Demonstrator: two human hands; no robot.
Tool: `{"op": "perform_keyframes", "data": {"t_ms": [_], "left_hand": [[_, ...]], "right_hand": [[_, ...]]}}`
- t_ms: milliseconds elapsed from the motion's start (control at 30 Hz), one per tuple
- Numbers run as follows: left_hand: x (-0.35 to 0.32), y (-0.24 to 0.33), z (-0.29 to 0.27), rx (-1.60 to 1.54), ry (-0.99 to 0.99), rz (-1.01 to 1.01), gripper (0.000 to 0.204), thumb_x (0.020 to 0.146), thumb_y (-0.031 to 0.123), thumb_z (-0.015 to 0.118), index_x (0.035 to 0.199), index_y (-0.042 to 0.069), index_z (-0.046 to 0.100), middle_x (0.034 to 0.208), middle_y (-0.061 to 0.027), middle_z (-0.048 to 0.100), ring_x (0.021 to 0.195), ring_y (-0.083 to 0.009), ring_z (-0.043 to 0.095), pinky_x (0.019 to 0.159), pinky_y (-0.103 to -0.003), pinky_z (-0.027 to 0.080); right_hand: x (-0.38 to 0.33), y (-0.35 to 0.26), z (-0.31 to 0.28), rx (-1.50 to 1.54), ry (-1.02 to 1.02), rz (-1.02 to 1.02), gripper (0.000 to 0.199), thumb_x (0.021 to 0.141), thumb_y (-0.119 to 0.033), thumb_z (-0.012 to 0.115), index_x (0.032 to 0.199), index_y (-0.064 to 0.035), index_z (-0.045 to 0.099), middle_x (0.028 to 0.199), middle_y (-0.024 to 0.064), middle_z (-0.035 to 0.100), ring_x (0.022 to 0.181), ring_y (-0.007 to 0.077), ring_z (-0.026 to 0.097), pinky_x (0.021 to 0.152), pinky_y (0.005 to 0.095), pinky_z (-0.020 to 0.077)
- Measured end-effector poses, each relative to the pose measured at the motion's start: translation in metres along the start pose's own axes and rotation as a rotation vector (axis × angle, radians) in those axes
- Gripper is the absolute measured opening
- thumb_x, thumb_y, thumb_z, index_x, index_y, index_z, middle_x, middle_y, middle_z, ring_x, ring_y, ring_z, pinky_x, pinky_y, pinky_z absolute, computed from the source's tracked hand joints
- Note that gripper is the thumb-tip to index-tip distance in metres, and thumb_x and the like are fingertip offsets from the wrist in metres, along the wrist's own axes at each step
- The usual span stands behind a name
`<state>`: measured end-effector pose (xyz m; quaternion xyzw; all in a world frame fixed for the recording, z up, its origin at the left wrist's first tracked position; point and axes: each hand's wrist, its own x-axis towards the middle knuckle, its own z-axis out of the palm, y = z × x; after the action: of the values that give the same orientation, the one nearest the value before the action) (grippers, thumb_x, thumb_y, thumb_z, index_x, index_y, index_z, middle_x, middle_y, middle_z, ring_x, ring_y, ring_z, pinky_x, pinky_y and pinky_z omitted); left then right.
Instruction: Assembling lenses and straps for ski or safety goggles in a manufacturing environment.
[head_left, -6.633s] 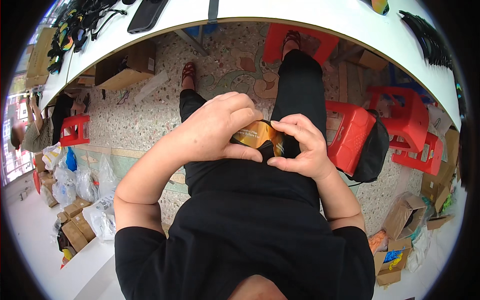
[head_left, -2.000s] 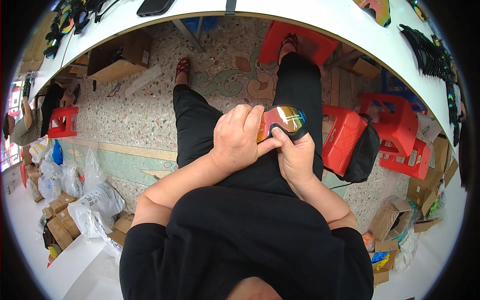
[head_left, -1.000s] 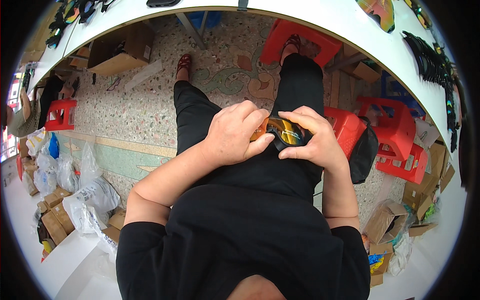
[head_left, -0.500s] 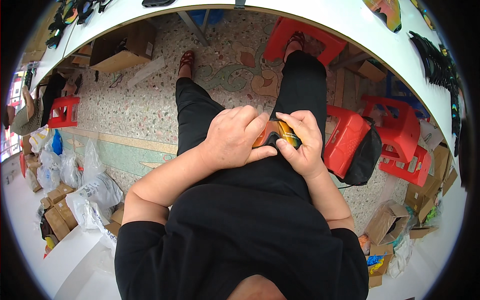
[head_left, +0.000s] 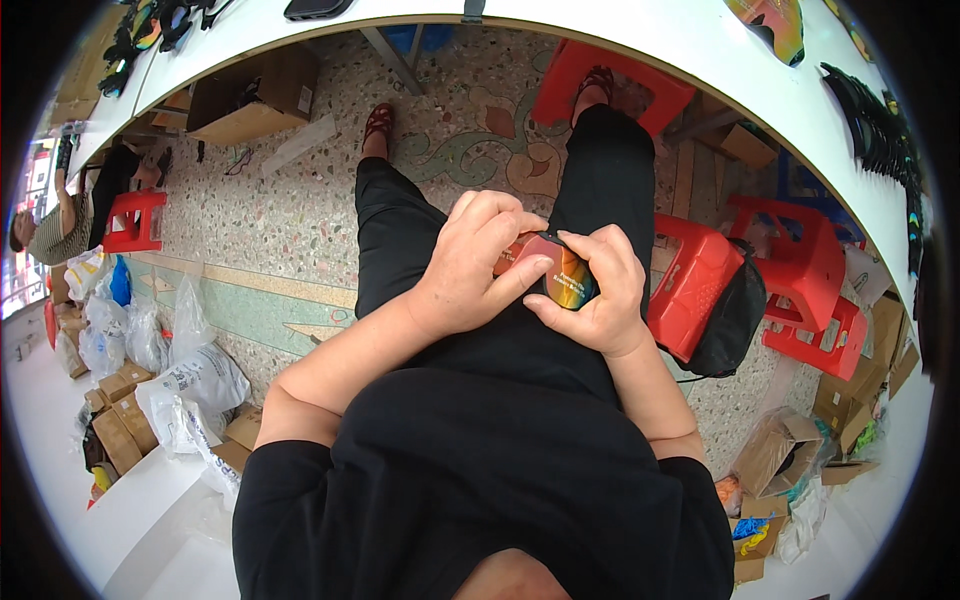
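Sunglasses with a rainbow-mirrored lens are being held over the lap, pinched between both hands, well below the white worktop edge. The left hand is curled over the top of the frame, fingers bent down onto it and thumb laid across the orange lens side, so it's closed on the piece. The right hand is cupped underneath and round the right end, thumb pressed against the lens face, also closed on it. A small printed sticker can be seen on the lens, too small to be made out.

Looks like the lens is being pressed or seated into the frame, or the sticker smoothed down; which one can't really be told from this angle. Probably mid-step, since both thumbs are set on the lens. Even thumb pressure would be called for next, with the frame kept braced by the left hand so nothing pops or smears.

Red plastic stools and cardboard boxes are scattered on the terrazzo floor.
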<state>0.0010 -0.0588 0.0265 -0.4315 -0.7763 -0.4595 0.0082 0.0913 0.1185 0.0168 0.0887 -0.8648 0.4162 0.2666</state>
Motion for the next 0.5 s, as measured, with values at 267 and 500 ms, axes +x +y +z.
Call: {"op": "perform_keyframes", "data": {"t_ms": [267, 500], "left_hand": [[-0.003, 0.008, 0.018, 0.058, 0.169, -0.155, 0.008, 0.085, 0.009, 0.069, 0.09, 0.004, 0.069, 0.089, -0.0094, 0.061, 0.086, -0.0268, 0.058, 0.077, -0.036, 0.046], [0.013, -0.009, 0.003, -0.485, 0.341, -0.501, 0.027, 0.103, 0.02, 0.048, 0.11, 0.001, 0.067, 0.11, -0.0101, 0.064, 0.103, -0.023, 0.06, 0.095, -0.034, 0.046]], "right_hand": [[-0.006, -0.003, 0.004, -0.058, -0.017, -0.009, 0.055, 0.064, -0.022, 0.083, 0.11, 0.0008, 0.063, 0.084, 0.0127, 0.058, 0.067, 0.0258, 0.057, 0.058, 0.0329, 0.0469], [-0.012, 0.01, 0.013, 0.147, 0.178, 0.326, 0.037, 0.077, -0.02, 0.077, 0.104, 0.0018, 0.064, 0.08, 0.0079, 0.052, 0.069, 0.0195, 0.051, 0.063, 0.0298, 0.0427]]}}
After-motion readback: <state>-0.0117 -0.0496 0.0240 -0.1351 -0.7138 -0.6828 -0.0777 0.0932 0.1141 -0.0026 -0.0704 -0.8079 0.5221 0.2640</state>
